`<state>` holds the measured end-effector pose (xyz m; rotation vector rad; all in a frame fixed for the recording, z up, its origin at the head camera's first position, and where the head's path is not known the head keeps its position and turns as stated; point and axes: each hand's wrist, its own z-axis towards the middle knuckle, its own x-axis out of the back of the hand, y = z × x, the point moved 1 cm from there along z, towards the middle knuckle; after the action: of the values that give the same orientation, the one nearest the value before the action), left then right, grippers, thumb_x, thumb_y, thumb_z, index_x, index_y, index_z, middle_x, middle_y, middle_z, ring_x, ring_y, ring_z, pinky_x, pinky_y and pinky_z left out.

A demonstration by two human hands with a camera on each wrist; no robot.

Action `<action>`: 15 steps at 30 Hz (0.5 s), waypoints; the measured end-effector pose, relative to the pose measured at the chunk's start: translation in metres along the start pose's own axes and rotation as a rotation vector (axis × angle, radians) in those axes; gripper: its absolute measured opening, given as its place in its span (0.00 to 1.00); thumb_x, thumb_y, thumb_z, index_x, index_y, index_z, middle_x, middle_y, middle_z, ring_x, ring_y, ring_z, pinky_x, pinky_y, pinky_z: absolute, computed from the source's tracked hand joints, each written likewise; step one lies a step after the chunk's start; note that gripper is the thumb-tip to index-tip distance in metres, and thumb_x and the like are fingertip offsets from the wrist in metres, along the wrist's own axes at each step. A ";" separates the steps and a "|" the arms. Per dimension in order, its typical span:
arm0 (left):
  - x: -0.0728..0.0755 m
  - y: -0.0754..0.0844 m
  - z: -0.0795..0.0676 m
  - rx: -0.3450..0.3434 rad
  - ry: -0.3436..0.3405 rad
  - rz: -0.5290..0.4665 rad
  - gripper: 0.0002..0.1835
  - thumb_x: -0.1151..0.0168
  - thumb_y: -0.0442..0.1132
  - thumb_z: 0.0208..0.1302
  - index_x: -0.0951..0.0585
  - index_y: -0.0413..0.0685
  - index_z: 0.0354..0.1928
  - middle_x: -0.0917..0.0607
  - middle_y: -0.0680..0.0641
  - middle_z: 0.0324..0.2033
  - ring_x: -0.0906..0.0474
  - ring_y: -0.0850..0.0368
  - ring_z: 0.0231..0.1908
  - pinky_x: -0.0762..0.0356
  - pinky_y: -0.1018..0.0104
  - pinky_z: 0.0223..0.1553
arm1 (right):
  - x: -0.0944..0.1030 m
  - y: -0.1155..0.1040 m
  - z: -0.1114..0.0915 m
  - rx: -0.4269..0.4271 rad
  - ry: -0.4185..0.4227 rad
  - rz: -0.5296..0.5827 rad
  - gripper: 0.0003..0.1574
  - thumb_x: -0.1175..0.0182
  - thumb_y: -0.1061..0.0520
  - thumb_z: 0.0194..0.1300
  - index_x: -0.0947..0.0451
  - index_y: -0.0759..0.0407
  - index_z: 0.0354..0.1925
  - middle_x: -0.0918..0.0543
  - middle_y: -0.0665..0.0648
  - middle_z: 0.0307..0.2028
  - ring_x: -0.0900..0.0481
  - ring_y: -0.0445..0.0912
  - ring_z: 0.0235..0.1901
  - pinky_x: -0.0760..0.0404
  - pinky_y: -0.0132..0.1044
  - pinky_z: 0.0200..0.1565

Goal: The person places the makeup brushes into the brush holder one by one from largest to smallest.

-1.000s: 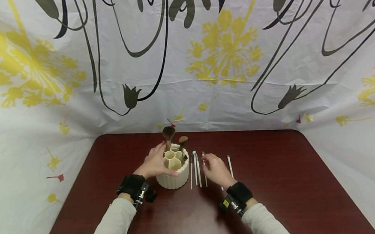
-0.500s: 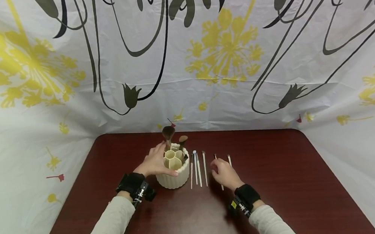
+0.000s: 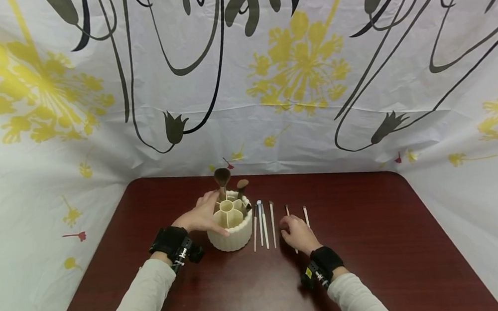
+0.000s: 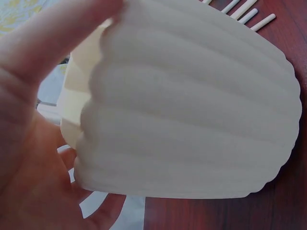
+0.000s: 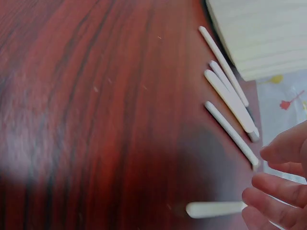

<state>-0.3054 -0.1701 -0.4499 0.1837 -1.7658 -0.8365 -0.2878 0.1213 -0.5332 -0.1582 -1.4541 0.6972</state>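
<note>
A cream makeup brush holder (image 3: 229,238) with a scalloped rim and inner compartments stands upright on the table. My left hand (image 3: 199,217) holds it from the left, thumb over the near rim and fingers round the far side; the ribbed wall of the holder (image 4: 192,105) fills the left wrist view. A large makeup brush (image 3: 222,177) and a smaller brush (image 3: 242,184) stand in it. My right hand (image 3: 300,234) hovers over a thin white brush (image 3: 288,210) on the table. In the right wrist view its fingers reach that brush's handle (image 5: 213,209), thumb apart from them.
Several slim brushes (image 3: 265,226) lie side by side between the holder and my right hand. One more brush (image 3: 306,215) lies to the hand's right. A dark red table (image 3: 374,243) carries everything, with a printed cloth (image 3: 301,135) hanging behind it.
My right hand has moved right, from the brush nearer the holder to the one beyond it. The holder has turned slightly under my left hand, which has shifted a little left.
</note>
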 end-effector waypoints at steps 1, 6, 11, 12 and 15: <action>0.001 0.000 -0.001 -0.006 -0.005 -0.005 0.67 0.23 0.55 0.30 0.54 0.38 0.69 0.51 0.34 0.65 0.55 0.35 0.63 0.45 0.39 0.57 | -0.002 -0.001 0.001 0.006 -0.006 0.010 0.13 0.41 0.64 0.56 0.23 0.61 0.42 0.23 0.56 0.37 0.23 0.48 0.36 0.25 0.40 0.35; 0.002 -0.003 -0.004 -0.008 0.005 -0.027 0.66 0.22 0.52 0.29 0.52 0.41 0.68 0.49 0.33 0.62 0.52 0.36 0.60 0.43 0.41 0.55 | -0.014 -0.006 0.004 0.063 -0.040 0.016 0.19 0.42 0.64 0.56 0.24 0.63 0.48 0.24 0.59 0.39 0.23 0.49 0.36 0.26 0.38 0.33; 0.002 -0.009 -0.006 -0.029 0.031 -0.065 0.64 0.21 0.51 0.28 0.50 0.47 0.68 0.47 0.34 0.60 0.51 0.37 0.58 0.44 0.39 0.54 | -0.020 -0.010 0.004 0.080 -0.060 -0.010 0.21 0.43 0.64 0.55 0.24 0.64 0.50 0.25 0.59 0.37 0.28 0.45 0.28 0.32 0.34 0.27; 0.002 -0.010 -0.007 -0.039 0.037 -0.076 0.64 0.21 0.51 0.27 0.49 0.47 0.68 0.47 0.34 0.59 0.51 0.37 0.58 0.44 0.38 0.54 | -0.020 -0.011 0.005 0.075 -0.061 -0.012 0.21 0.43 0.65 0.55 0.24 0.64 0.49 0.25 0.59 0.36 0.30 0.44 0.26 0.33 0.34 0.26; 0.003 -0.013 -0.009 -0.062 0.059 -0.099 0.63 0.21 0.50 0.26 0.47 0.47 0.68 0.45 0.35 0.57 0.51 0.39 0.58 0.44 0.39 0.53 | -0.022 -0.011 0.006 0.068 -0.059 -0.032 0.20 0.42 0.64 0.55 0.24 0.64 0.48 0.27 0.58 0.34 0.36 0.42 0.23 0.36 0.32 0.24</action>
<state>-0.3019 -0.1847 -0.4544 0.2537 -1.6840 -0.9462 -0.2889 0.0992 -0.5451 -0.0617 -1.4837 0.7295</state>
